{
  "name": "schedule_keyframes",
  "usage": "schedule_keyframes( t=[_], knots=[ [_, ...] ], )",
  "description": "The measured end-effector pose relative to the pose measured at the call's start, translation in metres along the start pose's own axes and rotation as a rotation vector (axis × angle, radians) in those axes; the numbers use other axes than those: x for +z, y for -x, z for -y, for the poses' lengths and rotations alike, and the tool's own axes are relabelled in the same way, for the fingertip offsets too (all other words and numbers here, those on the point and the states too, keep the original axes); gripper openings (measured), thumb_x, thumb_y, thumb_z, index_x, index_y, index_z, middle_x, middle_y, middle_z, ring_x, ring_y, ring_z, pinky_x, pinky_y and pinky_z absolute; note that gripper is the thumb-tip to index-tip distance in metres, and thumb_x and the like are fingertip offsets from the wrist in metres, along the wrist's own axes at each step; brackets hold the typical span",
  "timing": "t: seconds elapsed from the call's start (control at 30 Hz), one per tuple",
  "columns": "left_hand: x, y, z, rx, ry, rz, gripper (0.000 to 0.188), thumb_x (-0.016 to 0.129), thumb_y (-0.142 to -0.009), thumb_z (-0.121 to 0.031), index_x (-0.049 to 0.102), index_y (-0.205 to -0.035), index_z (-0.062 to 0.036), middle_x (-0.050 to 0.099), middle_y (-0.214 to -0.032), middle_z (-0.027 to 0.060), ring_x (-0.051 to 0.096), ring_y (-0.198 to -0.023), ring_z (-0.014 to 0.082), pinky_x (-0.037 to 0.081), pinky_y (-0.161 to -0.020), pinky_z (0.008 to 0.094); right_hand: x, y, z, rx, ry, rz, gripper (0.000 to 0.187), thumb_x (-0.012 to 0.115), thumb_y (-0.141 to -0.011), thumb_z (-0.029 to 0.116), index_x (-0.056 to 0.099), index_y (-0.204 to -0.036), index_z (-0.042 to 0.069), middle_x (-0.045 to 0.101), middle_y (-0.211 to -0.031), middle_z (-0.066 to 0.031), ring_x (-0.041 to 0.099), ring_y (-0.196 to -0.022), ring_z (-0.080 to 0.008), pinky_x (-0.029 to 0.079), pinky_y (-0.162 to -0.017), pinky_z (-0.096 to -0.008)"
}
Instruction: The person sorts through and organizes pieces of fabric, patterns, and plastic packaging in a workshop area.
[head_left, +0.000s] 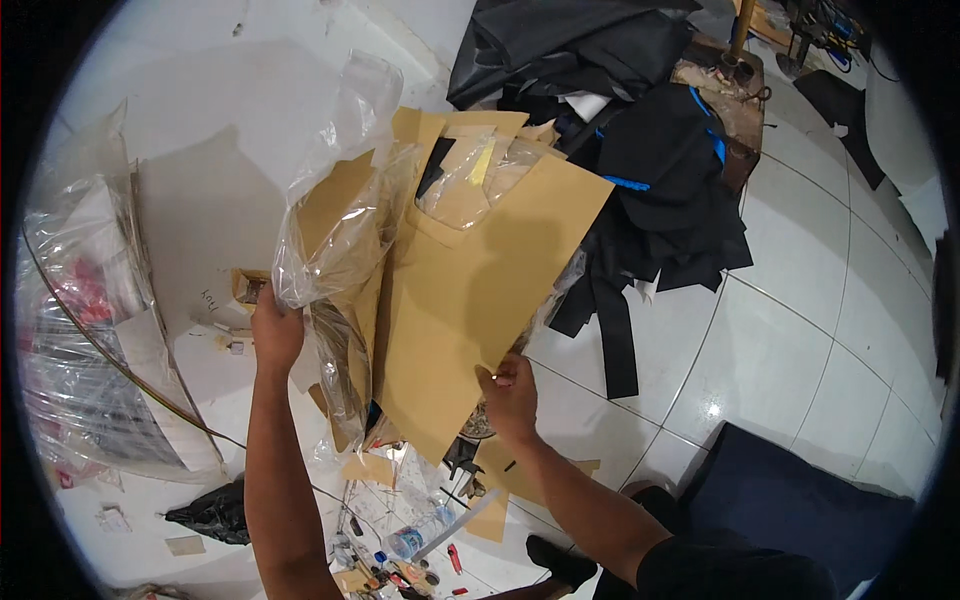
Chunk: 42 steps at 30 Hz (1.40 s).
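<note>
Floor of white tiles underlies the scene. Heap of black fabric pieces, some blue-edged, lies at the upper right. Bundle wrapped in clear plastic stands at the far left. Large brown cardboard sheet sits slantwise at centre, to the right of the left hand, its upper end beside the black fabric; more brown pieces show behind its top. Navy cushion lies lower right. Clear plastic bag, crumpled, is directly left of the sheet, with brown material showing through. Left hand: closed on the bag's lower left edge, fingertips partly hidden. Right hand: thumb and fingers together, pinching the sheet's lower right edge. Clear plastic bottle lies below, among small loose items, near a small red object.
</note>
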<state>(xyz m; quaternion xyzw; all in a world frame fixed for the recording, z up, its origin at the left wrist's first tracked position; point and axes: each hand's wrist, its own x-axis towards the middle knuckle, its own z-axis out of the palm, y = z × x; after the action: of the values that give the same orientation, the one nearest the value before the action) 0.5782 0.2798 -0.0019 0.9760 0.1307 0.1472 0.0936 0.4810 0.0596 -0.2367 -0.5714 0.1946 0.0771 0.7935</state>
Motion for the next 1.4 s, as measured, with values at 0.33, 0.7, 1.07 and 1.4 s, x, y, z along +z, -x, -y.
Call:
schedule_keyframes(
  t=[0.33, 0.7, 1.07, 1.4],
  knots=[
    [-0.002, 0.015, -0.013, -0.029, 0.165, 0.156, 0.036, 0.061, -0.084, -0.011, 0.053, -0.117, 0.0000, 0.065, -0.098, 0.0158, 0.063, -0.086, 0.0221, 0.048, -0.078, 0.0344, 0.087, 0.025, 0.109, -0.341, 0.024, 0.492, 0.052, 0.061, -0.084, 0.016, 0.036, -0.128, 0.004, 0.053, -0.119, -0.0205, 0.057, -0.109, -0.0339, 0.046, -0.086, -0.0405],
    [-0.015, 0.025, -0.039, 0.012, 0.200, 0.288, 0.042, 0.064, -0.080, -0.020, 0.054, -0.116, 0.0003, 0.065, -0.095, 0.0181, 0.063, -0.088, 0.0273, 0.048, -0.077, 0.0373, 0.127, 0.008, 0.110, -0.652, 0.255, 0.610, 0.063, 0.063, -0.080, 0.018, 0.036, -0.134, -0.001, 0.051, -0.123, -0.0210, 0.049, -0.113, -0.0370, 0.041, -0.095, -0.0437],
    [-0.038, 0.008, -0.019, 0.021, -0.321, -0.239, 0.025, 0.058, -0.082, -0.009, 0.056, -0.106, -0.0021, 0.064, -0.083, 0.0244, 0.062, -0.080, 0.0419, 0.048, -0.069, 0.0474, -0.029, -0.031, 0.047, -0.454, 0.454, -0.317, 0.061, 0.076, -0.071, 0.019, 0.044, -0.119, 0.002, 0.049, -0.110, -0.0173, 0.047, -0.105, -0.0328, 0.037, -0.092, -0.0435],
    [-0.050, 0.008, -0.022, 0.010, -0.378, -0.293, 0.022, 0.058, -0.082, -0.009, 0.057, -0.102, -0.0013, 0.064, -0.085, 0.0244, 0.062, -0.082, 0.0427, 0.047, -0.069, 0.0482, 0.001, -0.041, 0.059, -0.142, 0.130, 0.039, 0.042, 0.066, -0.077, 0.015, 0.045, -0.111, 0.002, 0.057, -0.087, -0.0128, 0.057, -0.080, -0.0247, 0.046, -0.072, -0.0373]
  ],
)
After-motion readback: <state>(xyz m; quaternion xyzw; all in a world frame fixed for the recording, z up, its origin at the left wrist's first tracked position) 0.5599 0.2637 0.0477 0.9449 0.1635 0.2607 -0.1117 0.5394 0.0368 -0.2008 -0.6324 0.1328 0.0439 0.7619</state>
